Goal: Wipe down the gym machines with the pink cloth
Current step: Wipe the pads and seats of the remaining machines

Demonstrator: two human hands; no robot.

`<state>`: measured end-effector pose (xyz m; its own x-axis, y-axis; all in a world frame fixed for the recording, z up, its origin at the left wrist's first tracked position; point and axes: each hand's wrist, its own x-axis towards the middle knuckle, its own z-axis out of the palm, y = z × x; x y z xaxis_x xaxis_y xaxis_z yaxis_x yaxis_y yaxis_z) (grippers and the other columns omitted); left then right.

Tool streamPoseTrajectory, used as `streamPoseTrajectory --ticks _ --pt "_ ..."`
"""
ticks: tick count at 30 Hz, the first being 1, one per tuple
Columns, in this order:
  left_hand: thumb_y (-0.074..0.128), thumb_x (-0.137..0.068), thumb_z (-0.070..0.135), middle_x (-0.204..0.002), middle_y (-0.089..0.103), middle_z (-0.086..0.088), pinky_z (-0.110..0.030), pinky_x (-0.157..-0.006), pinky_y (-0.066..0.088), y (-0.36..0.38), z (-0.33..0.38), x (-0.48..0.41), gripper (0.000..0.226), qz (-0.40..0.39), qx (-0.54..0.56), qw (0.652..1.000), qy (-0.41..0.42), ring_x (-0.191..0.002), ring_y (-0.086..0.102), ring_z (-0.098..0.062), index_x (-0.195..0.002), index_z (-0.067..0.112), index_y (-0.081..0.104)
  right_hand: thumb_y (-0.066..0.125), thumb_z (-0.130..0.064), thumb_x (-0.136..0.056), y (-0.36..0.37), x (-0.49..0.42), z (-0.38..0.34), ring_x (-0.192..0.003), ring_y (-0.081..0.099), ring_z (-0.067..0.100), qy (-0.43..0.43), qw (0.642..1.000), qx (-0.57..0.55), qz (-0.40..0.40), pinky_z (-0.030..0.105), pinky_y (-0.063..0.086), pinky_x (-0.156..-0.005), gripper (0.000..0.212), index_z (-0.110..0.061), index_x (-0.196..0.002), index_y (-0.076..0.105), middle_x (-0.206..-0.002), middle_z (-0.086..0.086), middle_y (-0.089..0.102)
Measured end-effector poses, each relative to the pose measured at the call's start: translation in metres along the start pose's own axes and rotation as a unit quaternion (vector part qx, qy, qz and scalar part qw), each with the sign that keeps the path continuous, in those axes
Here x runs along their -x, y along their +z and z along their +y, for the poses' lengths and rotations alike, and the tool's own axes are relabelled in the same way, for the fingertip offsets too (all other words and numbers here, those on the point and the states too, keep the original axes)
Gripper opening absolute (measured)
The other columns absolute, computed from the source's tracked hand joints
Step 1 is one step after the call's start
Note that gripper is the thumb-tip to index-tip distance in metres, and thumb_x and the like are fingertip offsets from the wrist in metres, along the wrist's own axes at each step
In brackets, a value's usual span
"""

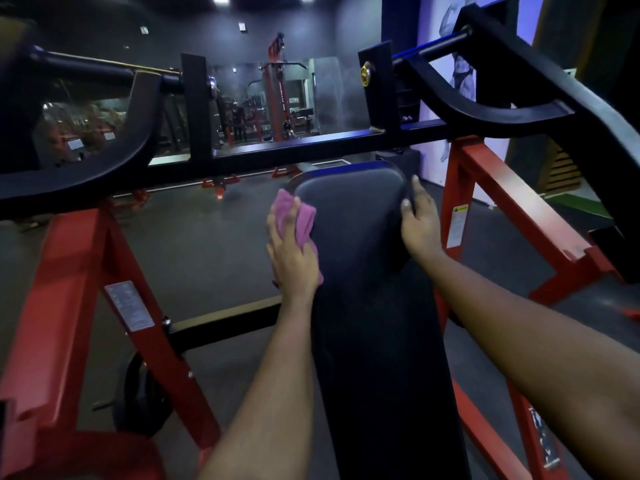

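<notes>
Left hand (pixel 292 252) pinches the pink cloth (pixel 305 220) against the left edge of the pad (pixel 360 230), which runs near-to-far; right hand (pixel 420 223) rests flat opposite.
</notes>
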<state>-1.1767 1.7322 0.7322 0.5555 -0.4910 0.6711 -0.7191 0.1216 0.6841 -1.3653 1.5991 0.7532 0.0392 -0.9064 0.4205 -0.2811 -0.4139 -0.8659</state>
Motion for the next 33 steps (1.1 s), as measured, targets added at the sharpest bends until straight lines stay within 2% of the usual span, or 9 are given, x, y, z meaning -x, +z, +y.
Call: streamPoseTrajectory --ticks 4,6,9,11,17,21,25,29,33 --pt "0.055 -0.096 0.004 -0.164 0.023 0.008 -0.056 -0.103 0.05 -0.001 -0.028 0.048 0.084 -0.005 0.027 0.999 -0.021 -0.14 0.042 -0.028 -0.145 0.066 0.026 0.033 -0.036 -0.11 0.005 0.029 0.032 -0.131 0.051 0.039 0.149 0.988 -0.022 0.029 0.04 0.038 -0.105 0.042 -0.022 -0.145 0.052 -0.14 0.018 0.057" --pt "0.05 -0.099 0.005 -0.164 0.021 0.015 -0.056 -0.107 0.047 -0.007 -0.032 0.061 0.086 -0.033 0.025 0.999 -0.021 -0.145 0.037 -0.023 -0.142 0.073 0.019 0.033 -0.036 -0.11 0.007 0.033 0.035 -0.13 0.051 0.038 0.156 0.986 -0.045 0.029 0.037 0.038 -0.103 0.042 -0.026 -0.146 0.052 -0.14 0.016 0.058" --pt "0.046 -0.101 0.004 -0.165 0.019 0.009 -0.054 -0.119 0.033 -0.01 -0.021 0.037 0.074 -0.053 0.036 0.997 -0.045 -0.151 0.019 -0.014 -0.154 0.052 0.025 0.035 -0.034 -0.11 0.004 0.032 0.037 -0.131 0.051 0.034 0.132 0.989 -0.061 0.02 0.03 0.036 -0.098 0.041 -0.024 -0.145 0.053 -0.141 0.012 0.059" --pt "0.045 -0.103 0.007 -0.167 0.018 0.001 -0.057 -0.119 0.029 -0.01 -0.004 0.01 0.07 -0.042 0.006 0.997 -0.057 -0.153 0.017 -0.021 -0.158 0.043 0.02 0.035 -0.035 -0.111 0.002 0.032 0.042 -0.134 0.049 0.03 0.126 0.99 -0.057 0.004 0.026 0.033 -0.099 0.042 -0.023 -0.148 0.05 -0.144 0.009 0.057" --pt "0.058 -0.086 -0.004 -0.167 0.014 0.002 -0.052 -0.101 0.051 0.007 -0.016 0.075 0.098 -0.001 -0.104 0.994 -0.029 -0.143 0.034 -0.033 -0.158 0.049 0.017 0.031 -0.038 -0.112 0.002 0.031 0.041 -0.144 0.04 0.03 0.128 0.99 -0.055 -0.008 0.028 0.029 -0.11 0.047 -0.025 -0.156 0.039 -0.156 0.008 0.047" --pt "0.052 -0.081 -0.011 -0.167 0.009 0.004 -0.059 -0.092 0.05 -0.001 -0.038 0.151 0.106 -0.074 -0.108 0.988 -0.08 -0.144 0.028 -0.03 -0.156 0.055 0.015 0.031 -0.041 -0.111 -0.001 0.045 0.041 -0.145 0.039 0.028 0.143 0.987 -0.078 -0.015 0.025 0.027 -0.107 0.048 -0.03 -0.157 0.036 -0.157 0.007 0.044" --pt "0.043 -0.088 0.002 -0.169 0.01 0.001 -0.068 -0.105 0.039 -0.005 -0.038 0.155 0.094 -0.087 -0.052 0.988 -0.117 -0.152 0.017 -0.025 -0.153 0.059 0.007 0.03 -0.049 -0.109 -0.006 0.069 0.065 -0.139 0.046 0.034 0.212 0.974 -0.064 0.049 0.038 0.032 -0.113 0.052 -0.023 -0.149 0.05 -0.149 0.012 0.052" --pt "0.048 -0.093 -0.002 -0.17 0.009 -0.006 -0.049 -0.124 0.021 0.0 -0.023 0.09 0.089 -0.027 -0.037 0.995 -0.084 -0.156 0.009 -0.028 -0.16 0.038 0.004 0.029 -0.062 -0.104 -0.008 0.109 0.108 -0.137 0.047 0.038 0.294 0.955 -0.04 0.019 0.044 0.035 -0.115 0.061 -0.023 -0.142 0.058 -0.148 0.014 0.053" --pt "0.048 -0.088 -0.001 -0.166 0.023 -0.005 -0.041 -0.12 0.03 0.01 -0.025 0.117 0.086 0.009 -0.049 0.997 -0.067 -0.15 0.028 -0.028 -0.162 0.031 0.017 0.028 -0.069 -0.101 -0.006 0.129 0.123 -0.15 0.032 0.026 0.296 0.951 -0.091 -0.005 0.044 0.023 -0.125 0.066 -0.032 -0.153 0.043 -0.162 0.001 0.038"
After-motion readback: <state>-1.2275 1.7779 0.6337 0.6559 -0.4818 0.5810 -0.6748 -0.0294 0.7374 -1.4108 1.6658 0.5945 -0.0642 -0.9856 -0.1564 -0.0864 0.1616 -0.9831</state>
